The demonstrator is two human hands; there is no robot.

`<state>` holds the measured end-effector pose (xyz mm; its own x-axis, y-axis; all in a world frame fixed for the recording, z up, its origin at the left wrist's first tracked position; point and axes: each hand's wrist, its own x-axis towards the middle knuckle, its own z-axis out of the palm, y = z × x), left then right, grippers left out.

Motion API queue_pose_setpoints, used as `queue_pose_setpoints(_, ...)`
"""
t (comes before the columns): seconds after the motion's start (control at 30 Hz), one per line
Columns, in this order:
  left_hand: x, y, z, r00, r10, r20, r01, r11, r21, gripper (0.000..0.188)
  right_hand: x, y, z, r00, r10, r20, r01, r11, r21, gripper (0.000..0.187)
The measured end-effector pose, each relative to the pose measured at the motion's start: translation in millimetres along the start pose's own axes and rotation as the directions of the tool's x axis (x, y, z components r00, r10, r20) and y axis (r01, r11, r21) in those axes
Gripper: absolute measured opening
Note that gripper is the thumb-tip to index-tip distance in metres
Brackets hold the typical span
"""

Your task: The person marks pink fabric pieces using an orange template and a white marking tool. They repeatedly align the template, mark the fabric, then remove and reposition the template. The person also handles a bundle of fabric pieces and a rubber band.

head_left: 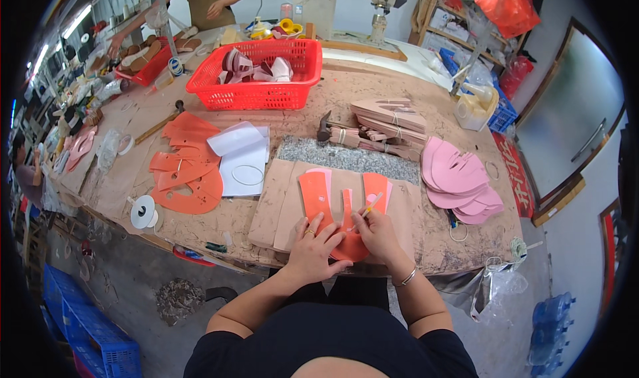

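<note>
On a tan board in front of me lies an orange cut-out shoe-upper piece with two broad arms and a narrow middle strip. Pink edges of a piece show from under it. My left hand rests flat on the orange piece, fingers spread, a ring on one finger. A slim pale pen with a yellowish part is pinched in my right hand, over the piece's right side. The pen's lower end is partly hidden by the fingers.
Orange cut-outs, white paper and a white spool lie left. Pink cut-outs are at right. Behind the board are a stone slab, a hammer, tied tan bundles and a red basket. Another person stands beyond.
</note>
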<state>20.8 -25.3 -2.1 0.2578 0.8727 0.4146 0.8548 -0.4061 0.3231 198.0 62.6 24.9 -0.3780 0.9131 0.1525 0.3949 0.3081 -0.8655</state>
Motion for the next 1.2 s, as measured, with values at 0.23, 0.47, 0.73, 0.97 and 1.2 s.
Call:
queue_pose_setpoints(0.23, -0.7, -1.4, 1.6, 1.000, 0.011, -0.005, -0.012, 1.000, -0.018, 0.063, -3.5, 5.2, 10.9, 0.994, -0.091, -0.055, 0.087, 0.994, -0.072, 0.014)
queue_pose_setpoints(0.47, 0.3, -1.6, -1.5, 1.000, 0.019, 0.014, -0.019, 1.000, -0.008, 0.064, -6.0, 1.3, 12.8, 0.981, -0.186, -0.058, 0.180, 0.978, -0.102, 0.012)
queue_pose_setpoints(0.73, -1.4, -3.0, 1.3, 0.999, 0.013, 0.036, -0.013, 1.000, 0.003, 0.067, -2.9, 0.0, 11.6, 0.949, -0.310, -0.055, 0.294, 0.935, -0.198, 0.013)
queue_pose_setpoints(0.97, -1.6, -3.5, 4.6, 1.000, 0.027, 0.010, -0.027, 1.000, 0.005, 0.066, 35.4, 37.0, -28.3, 0.952, -0.118, -0.283, 0.067, 0.981, -0.182, 0.021)
queue_pose_setpoints(1.2, -1.8, -3.8, 0.6, 1.000, 0.011, -0.015, -0.011, 1.000, 0.004, 0.066, 44.5, 37.9, -28.5, 0.962, 0.047, -0.268, -0.073, 0.993, -0.091, 0.025)
